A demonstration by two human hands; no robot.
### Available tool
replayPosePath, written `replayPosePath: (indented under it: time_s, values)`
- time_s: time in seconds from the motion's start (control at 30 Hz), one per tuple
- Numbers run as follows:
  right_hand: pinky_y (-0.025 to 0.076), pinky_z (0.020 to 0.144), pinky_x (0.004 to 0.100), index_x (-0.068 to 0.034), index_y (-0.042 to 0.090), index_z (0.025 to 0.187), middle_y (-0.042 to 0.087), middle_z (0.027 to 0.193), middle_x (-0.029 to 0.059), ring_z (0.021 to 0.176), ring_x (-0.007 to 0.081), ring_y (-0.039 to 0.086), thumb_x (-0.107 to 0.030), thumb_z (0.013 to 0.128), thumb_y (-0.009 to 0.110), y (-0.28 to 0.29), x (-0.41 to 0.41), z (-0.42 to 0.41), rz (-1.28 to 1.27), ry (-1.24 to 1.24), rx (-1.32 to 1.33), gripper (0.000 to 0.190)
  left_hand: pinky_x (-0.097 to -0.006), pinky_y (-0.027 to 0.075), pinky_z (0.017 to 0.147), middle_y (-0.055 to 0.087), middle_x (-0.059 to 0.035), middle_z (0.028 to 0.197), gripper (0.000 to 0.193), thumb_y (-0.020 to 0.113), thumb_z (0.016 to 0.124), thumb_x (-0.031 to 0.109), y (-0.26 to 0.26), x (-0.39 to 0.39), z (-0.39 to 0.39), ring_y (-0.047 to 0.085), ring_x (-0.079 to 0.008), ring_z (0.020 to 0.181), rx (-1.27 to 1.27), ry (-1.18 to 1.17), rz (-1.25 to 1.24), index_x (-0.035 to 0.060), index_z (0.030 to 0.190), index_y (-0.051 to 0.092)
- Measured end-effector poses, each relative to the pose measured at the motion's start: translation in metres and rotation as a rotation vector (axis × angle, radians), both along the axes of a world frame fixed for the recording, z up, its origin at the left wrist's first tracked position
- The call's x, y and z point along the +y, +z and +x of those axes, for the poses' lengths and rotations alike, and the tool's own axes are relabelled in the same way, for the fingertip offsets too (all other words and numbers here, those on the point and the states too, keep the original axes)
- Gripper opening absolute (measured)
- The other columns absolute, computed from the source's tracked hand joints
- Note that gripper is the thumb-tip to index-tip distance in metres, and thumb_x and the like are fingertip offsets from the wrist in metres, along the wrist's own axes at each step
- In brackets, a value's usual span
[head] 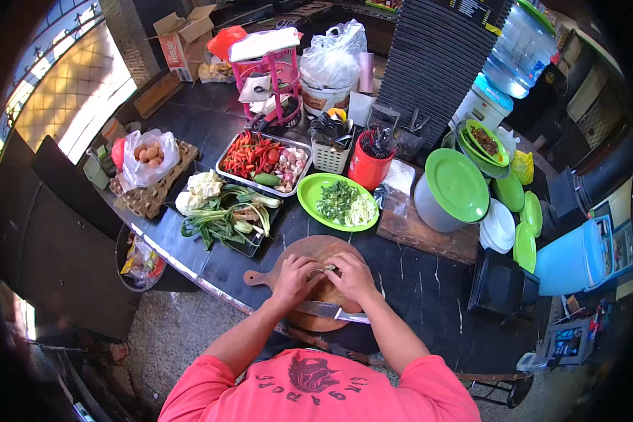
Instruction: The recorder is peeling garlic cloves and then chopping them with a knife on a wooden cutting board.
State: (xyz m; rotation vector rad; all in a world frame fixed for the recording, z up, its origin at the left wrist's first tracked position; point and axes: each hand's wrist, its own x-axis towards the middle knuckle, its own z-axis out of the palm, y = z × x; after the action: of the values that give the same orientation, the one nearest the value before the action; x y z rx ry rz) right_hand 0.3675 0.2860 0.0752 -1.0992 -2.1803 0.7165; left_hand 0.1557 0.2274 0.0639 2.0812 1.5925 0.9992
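Observation:
Over a round wooden cutting board (316,248) my left hand (297,279) and my right hand (351,277) meet, fingertips bent around a small greenish piece of food (329,268). Both hands grip it; their fingers partly hide it. Below them a kitchen knife (319,308) lies flat on the board, its white handle pointing right. Just beyond the board, a green oval plate (304,199) bears chopped green leaves (337,198) and pale chopped vegetable (361,211). To its left, a black tray (249,250) holds leafy greens (221,219) and cauliflower (204,184).
A metal tray (220,170) of red chilies and shallots stands farther back. Eggs (149,153) in a plastic bag rest on egg cartons (140,203) at left. To the right are a thick wooden block (427,237), a lidded pot (443,203) and stacked black containers (501,282).

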Motion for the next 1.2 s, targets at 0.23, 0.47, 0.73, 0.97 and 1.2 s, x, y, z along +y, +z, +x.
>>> replayPosePath:
  time_s: [0.23, 0.47, 0.73, 0.97, 1.2]
  values:
    - [0.06, 0.093, 0.0473, -0.012, 0.078, 0.112, 0.075, 0.113, 0.0077, 0.11, 0.0347, 0.074, -0.021, 0.094, 0.083, 0.0, 0.005, -0.002, -0.025, 0.0, -0.134, 0.021, -0.0472, 0.053, 0.095, 0.079, -0.0121, 0.111, 0.024, 0.086, 0.095, 0.025, 0.007, 0.007, 0.002, 0.069, -0.0353, 0.109, -0.278, 0.228, -0.428, 0.008, 0.112, 0.084]
    - [0.058, 0.09, 0.05, -0.012, 0.075, 0.111, 0.075, 0.105, 0.0106, 0.104, 0.0368, 0.072, -0.023, 0.097, 0.08, 0.017, 0.004, 0.0, 0.047, 0.064, -0.087, 0.019, -0.0441, 0.057, 0.084, 0.077, -0.0138, 0.116, 0.027, 0.086, 0.096, 0.026, 0.001, 0.016, 0.0, 0.073, -0.0355, 0.098, 0.044, 0.07, -0.082, 0.0079, 0.116, 0.082]
    - [0.055, 0.076, 0.0379, -0.007, 0.076, 0.113, 0.073, 0.098, 0.0089, 0.082, 0.024, 0.07, -0.014, 0.098, 0.083, 0.025, 0.002, 0.014, -0.236, 0.122, 0.12, 0.018, -0.0427, 0.055, 0.087, 0.074, -0.0164, 0.104, 0.036, 0.084, 0.1, 0.035, 0.018, 0.01, -0.008, 0.068, -0.0264, 0.094, -0.369, -0.058, -0.522, 0.0022, 0.108, 0.072]
    - [0.055, 0.077, 0.037, -0.004, 0.075, 0.107, 0.07, 0.095, 0.0091, 0.085, 0.0231, 0.069, -0.011, 0.095, 0.085, 0.029, -0.007, 0.016, -0.225, 0.153, 0.116, 0.016, -0.033, 0.053, 0.083, 0.069, -0.002, 0.101, 0.025, 0.077, 0.107, 0.019, 0.004, -0.001, -0.006, 0.059, -0.0123, 0.092, -0.626, -0.165, -0.476, 0.0033, 0.121, 0.064]
    - [0.056, 0.089, 0.0461, -0.004, 0.073, 0.105, 0.071, 0.103, 0.0161, 0.1, 0.0384, 0.071, -0.02, 0.095, 0.084, 0.042, -0.012, 0.02, -0.148, 0.166, 0.08, 0.022, -0.0297, 0.056, 0.084, 0.071, -0.0014, 0.105, 0.017, 0.073, 0.111, 0.013, 0.019, -0.006, -0.013, 0.067, -0.0101, 0.093, -0.963, -0.215, -0.664, 0.0058, 0.122, 0.063]
